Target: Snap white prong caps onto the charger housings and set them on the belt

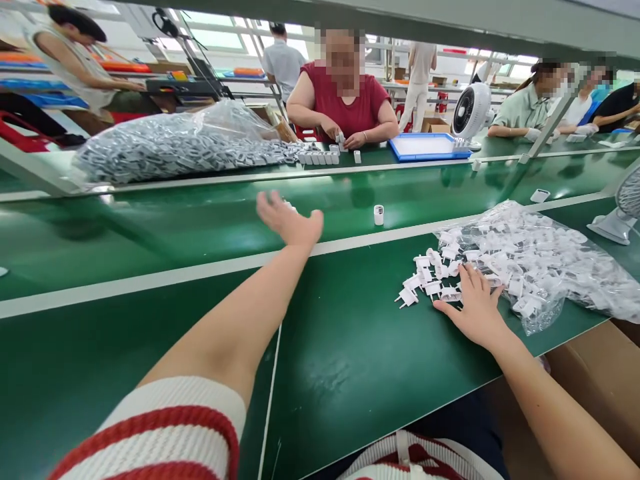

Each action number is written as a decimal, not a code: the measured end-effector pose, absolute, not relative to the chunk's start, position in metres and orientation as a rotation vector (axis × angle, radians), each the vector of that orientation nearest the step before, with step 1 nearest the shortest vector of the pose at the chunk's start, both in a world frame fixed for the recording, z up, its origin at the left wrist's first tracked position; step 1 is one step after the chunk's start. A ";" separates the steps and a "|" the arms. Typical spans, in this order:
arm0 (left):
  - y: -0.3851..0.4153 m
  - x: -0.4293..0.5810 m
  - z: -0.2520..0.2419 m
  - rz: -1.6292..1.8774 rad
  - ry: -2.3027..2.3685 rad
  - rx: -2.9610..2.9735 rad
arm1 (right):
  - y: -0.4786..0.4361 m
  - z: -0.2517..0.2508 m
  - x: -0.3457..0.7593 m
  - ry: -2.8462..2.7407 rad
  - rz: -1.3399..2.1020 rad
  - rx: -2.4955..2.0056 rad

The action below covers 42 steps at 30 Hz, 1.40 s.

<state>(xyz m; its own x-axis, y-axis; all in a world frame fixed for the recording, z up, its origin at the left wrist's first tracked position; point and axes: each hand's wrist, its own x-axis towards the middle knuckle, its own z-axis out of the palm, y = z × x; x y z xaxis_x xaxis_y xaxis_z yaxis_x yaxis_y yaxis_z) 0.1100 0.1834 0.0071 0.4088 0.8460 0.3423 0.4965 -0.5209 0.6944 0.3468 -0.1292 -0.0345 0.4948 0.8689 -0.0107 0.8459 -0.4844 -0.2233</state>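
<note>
My left hand [290, 220] reaches over the green conveyor belt [210, 230], fingers spread and slightly blurred. A small white piece shows just behind it, partly hidden by the fingers. My right hand [477, 303] is open at the edge of a loose pile of white plug pieces [423, 277], its fingertips touching some of them. Beside that hand, a clear plastic bag [555, 260] full of similar white pieces lies on the green table. One white housing [379, 215] stands upright on the belt, to the right of my left hand.
Across the belt, a person in red [345, 100] handles small parts behind a row of white pieces [319, 158]. A large bag of grey parts [175, 147], a blue-rimmed tray [430, 147] and a white fan [470, 113] are there. Another fan [625, 207] stands at right.
</note>
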 end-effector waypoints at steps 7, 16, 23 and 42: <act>0.188 0.219 -0.029 0.812 1.351 1.967 | -0.150 -0.019 0.346 -1.582 0.330 -2.442; 0.126 0.171 -0.038 0.847 1.089 1.983 | -0.175 0.005 0.329 -1.806 -0.416 -2.326; 0.014 0.080 -0.032 0.711 0.908 1.733 | -0.102 0.006 0.294 -2.113 0.087 -1.918; -0.029 0.041 -0.027 0.623 0.906 1.766 | -0.113 0.002 0.297 -1.949 0.447 -1.904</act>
<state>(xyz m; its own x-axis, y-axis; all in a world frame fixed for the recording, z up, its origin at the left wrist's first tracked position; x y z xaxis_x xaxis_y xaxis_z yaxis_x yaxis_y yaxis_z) 0.0412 -0.0292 -0.0266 0.5843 0.8115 -0.0022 0.2890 -0.2056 0.9350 0.2972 -0.1128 0.0016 -0.0115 0.9988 0.0468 0.8786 0.0324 -0.4764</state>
